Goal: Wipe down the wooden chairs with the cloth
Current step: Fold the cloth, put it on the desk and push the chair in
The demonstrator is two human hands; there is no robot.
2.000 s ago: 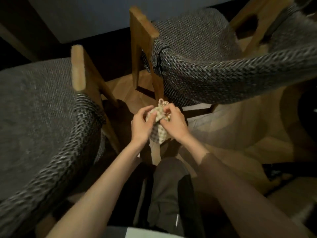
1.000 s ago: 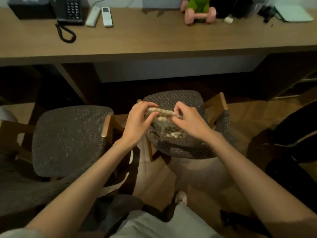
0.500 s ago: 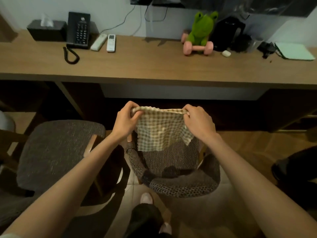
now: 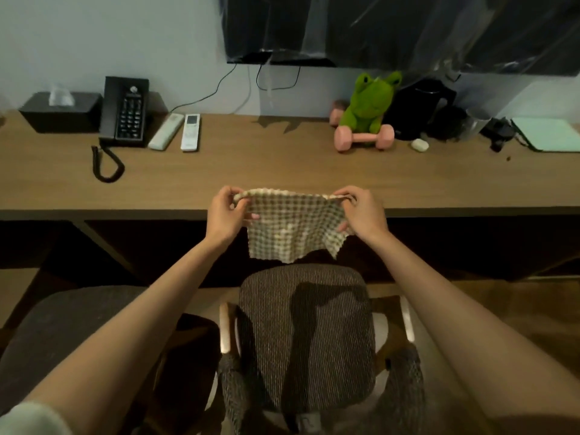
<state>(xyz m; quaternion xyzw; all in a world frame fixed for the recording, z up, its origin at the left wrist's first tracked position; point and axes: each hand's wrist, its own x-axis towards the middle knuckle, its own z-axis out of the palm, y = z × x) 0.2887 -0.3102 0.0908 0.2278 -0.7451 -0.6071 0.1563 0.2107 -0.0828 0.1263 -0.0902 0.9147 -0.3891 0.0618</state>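
A checked beige cloth (image 4: 290, 227) hangs spread out in the air in front of the desk edge. My left hand (image 4: 224, 216) pinches its top left corner and my right hand (image 4: 361, 215) pinches its top right corner. Below the cloth stands a wooden chair (image 4: 306, 337) with a grey woven seat and pale wooden arm posts. A second chair (image 4: 69, 328) with a dark seat is at the lower left, partly behind my left forearm.
A long wooden desk (image 4: 282, 171) runs across, carrying a black phone (image 4: 127, 113), two remotes (image 4: 190, 131), a tissue box (image 4: 61, 111), a green frog toy (image 4: 368, 100), a pink dumbbell (image 4: 364, 138) and a kettle (image 4: 423, 108). A dark screen (image 4: 392, 26) hangs on the wall.
My view has risen from between the chairs to the desk and wall. Both hands have lifted the bunched cloth and pulled it open flat between them.
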